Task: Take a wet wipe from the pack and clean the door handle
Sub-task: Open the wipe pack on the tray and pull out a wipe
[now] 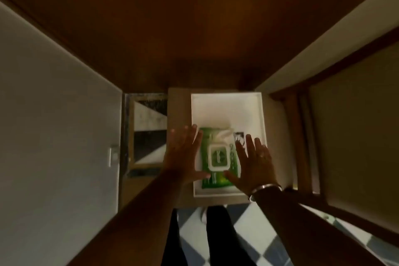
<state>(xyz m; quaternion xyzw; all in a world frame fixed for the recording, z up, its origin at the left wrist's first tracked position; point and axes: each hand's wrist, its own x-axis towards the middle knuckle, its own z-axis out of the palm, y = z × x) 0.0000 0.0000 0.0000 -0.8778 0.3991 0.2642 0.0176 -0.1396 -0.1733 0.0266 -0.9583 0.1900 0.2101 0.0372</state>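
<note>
Dim room, brown wooden door (194,17) filling the top of the view, pale walls on either side, and a checkered floor (248,233) down below. Straight ahead sits a small tan table (179,110) with a white tray (226,110) on it, and in that tray lies the green wet wipe pack (218,157), its white flip lid facing up and shut. A bit of white wipe shows at the pack's far end. Both hands are in now, palms down. The left hand (183,155) has its fingers spread flat, thumb reaching toward the near end of the pack. The right hand (254,162) is spread wide too, thumb close to the lid's near edge, a metal bangle (265,189) on the wrist. Neither hand grips anything; whether they touch the pack I cannot tell.
</note>
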